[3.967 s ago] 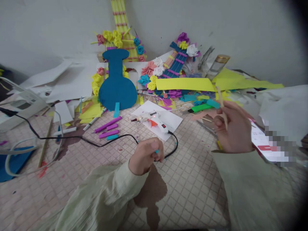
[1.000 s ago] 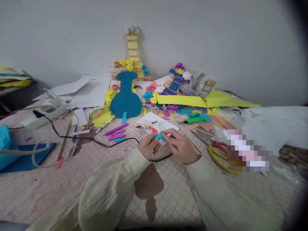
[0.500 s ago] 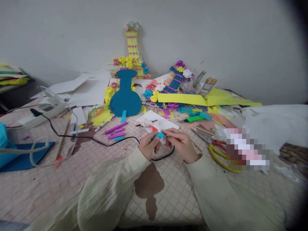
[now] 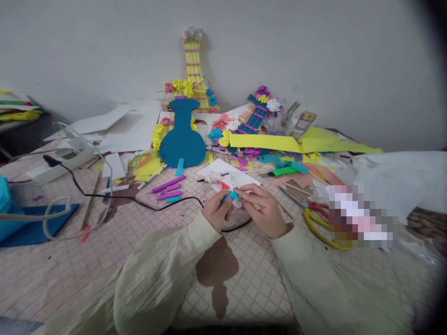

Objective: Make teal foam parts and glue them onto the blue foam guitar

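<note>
Between my hands is a small light-blue paper strip [image 4: 231, 196]. My left hand [image 4: 217, 210] is closed on it, thumb on top. The fingers of my right hand [image 4: 264, 210] pinch at the strip's right end. Behind them, a white sheet [image 4: 240, 176] lies under an orange-and-white tool, perhaps a glue gun [image 4: 223, 185], partly hidden by my hands. Purple folded strips [image 4: 168, 185] rest to the left. A dark-blue guitar-shaped cutout [image 4: 183, 144] leans at the back, with a light-blue strip [image 4: 179, 166] at its lower edge.
A black cable [image 4: 139, 201] runs from the power strip [image 4: 63, 163] to beneath my hands. Yellow-handled scissors or pliers [image 4: 319, 231] lie at right. Paper flowers [image 4: 225, 123], a yellow strip [image 4: 263, 142] and a glass jar [image 4: 305, 122] stand or lie along the wall.
My right hand's fingers have shifted slightly at the strip's right end. My left hand keeps its grip on the strip. Everything else looks the same.
</note>
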Action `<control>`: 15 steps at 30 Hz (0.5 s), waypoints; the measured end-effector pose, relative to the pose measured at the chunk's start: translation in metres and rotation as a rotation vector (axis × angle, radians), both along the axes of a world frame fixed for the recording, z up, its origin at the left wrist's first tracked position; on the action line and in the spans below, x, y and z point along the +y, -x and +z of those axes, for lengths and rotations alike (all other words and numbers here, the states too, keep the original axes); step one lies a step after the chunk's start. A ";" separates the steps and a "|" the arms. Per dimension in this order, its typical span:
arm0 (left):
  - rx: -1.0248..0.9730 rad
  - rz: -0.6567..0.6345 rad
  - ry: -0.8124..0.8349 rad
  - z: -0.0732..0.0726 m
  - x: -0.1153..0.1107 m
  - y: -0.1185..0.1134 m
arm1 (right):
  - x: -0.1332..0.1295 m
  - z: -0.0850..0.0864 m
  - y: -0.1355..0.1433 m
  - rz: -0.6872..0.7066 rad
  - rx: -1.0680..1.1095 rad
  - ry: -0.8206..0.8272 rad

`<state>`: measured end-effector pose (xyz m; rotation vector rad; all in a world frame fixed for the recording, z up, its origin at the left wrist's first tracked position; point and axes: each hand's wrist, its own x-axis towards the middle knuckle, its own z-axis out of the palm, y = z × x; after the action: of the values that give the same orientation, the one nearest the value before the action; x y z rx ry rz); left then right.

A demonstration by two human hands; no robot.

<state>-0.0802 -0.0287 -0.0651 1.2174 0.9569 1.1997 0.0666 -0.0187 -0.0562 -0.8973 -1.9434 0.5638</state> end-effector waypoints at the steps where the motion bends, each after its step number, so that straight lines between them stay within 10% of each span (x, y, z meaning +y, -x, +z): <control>1: 0.007 0.012 -0.016 0.000 0.000 0.000 | -0.001 0.002 0.001 0.008 0.082 0.112; 9: 0.084 0.004 -0.084 0.000 -0.002 0.003 | 0.000 0.005 0.005 0.055 0.392 0.584; 15: 0.152 0.011 -0.111 -0.009 -0.004 0.005 | 0.000 0.004 0.005 0.014 0.361 0.611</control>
<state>-0.0849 -0.0331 -0.0737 1.4096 1.0206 1.1950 0.0614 -0.0184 -0.0521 -1.0592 -1.4630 1.2756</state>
